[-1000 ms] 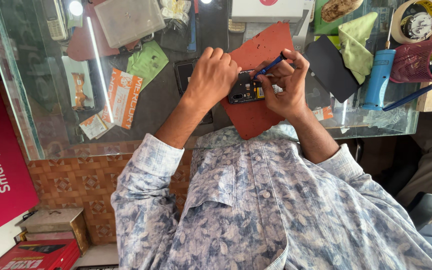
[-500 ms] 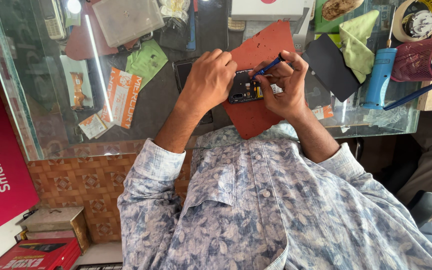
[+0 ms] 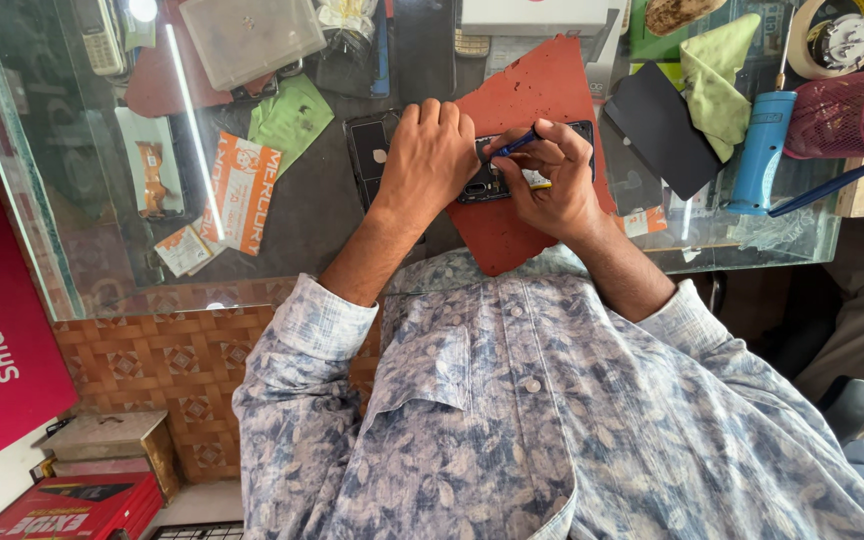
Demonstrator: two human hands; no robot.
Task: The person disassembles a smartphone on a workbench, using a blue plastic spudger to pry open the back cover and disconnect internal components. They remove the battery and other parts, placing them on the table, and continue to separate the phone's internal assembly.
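While the opened phone (image 3: 497,178) is lying on the red mat (image 3: 532,95) on the glass worktop (image 3: 72,200), both hands are working directly over it. The left hand (image 3: 432,160) is pressing down flat on the phone's left part, fingers together and closed on nothing, only holding the device steady. The right hand (image 3: 552,180) is sitting on the phone's right part, and its grip is pinching a thin blue tool (image 3: 514,144) between thumb and fingers. The tool's tip is pointing down and to the left, toward the dark inner board just beside the left hand's fingertips. The phone's long axis is running left to right across the mat, so the exposed middle is lying between the two hands, nearer to the right one. The phone looks dark, back removed, with small metal parts showing. A separate black panel (image 3: 662,130) is lying to the right of the mat, well apart from the phone.
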